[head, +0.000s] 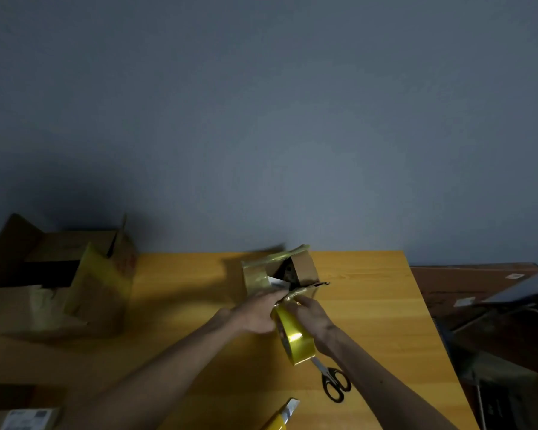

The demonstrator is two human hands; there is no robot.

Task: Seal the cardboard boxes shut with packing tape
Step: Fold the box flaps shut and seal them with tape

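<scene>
Gripping tape roll (295, 336): left hand (255, 311) and right hand (312, 318), fingers curled round it from either side, just before small cardboard box (305, 268) on yellow table (373, 305). Black-handled scissors (334, 383) lie beside right forearm.

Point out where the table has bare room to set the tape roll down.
Bare table lies between the big open box and the small box, and right of the small box to the table's edge. It is crowded around the tape roll, scissors and spare roll.
</scene>
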